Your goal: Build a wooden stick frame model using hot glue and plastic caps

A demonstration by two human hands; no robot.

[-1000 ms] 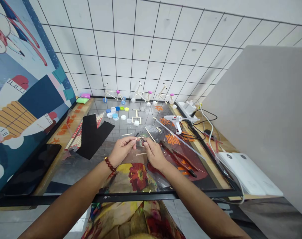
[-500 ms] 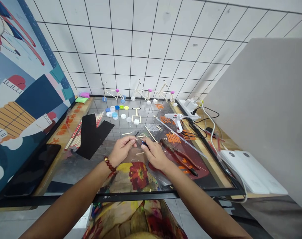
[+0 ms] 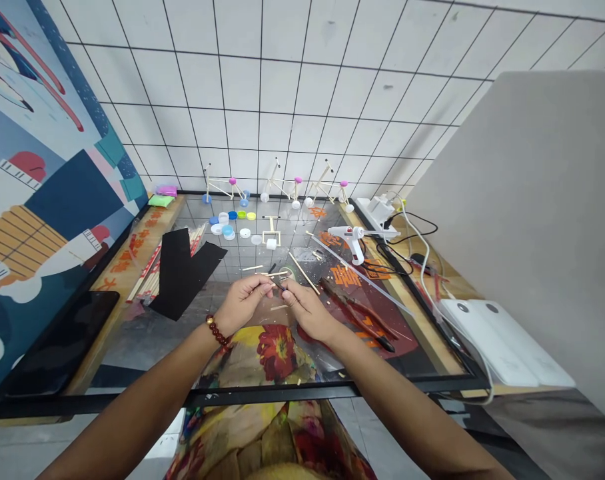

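Note:
My left hand (image 3: 243,301), with a beaded bracelet at the wrist, is closed in a pinch. Facing it, my right hand (image 3: 306,308) is closed too. Between the fingertips shows a thin dark piece (image 3: 278,284), too small to name. Just beyond the fingers lie short pale sticks (image 3: 252,268), and a longer wooden stick (image 3: 304,272) slants to the right. Red-handled pliers (image 3: 357,312) rest beside my right hand. Farther back is a small stick frame (image 3: 271,233) with a white roller-like piece.
Three stick-built tricycle models (image 3: 282,183) stand along the tiled wall. Several bottle caps (image 3: 227,231) lie before them. Black sheet pieces (image 3: 175,273) partly cover bundled sticks (image 3: 145,277) at left. To the right are a white glue gun (image 3: 350,239), cables and a clear glue stick (image 3: 362,273).
My right fingers have closed in nearer to the left fingertips, and the blue-and-dark item in them is now mostly hidden. The whole view has shifted slightly.

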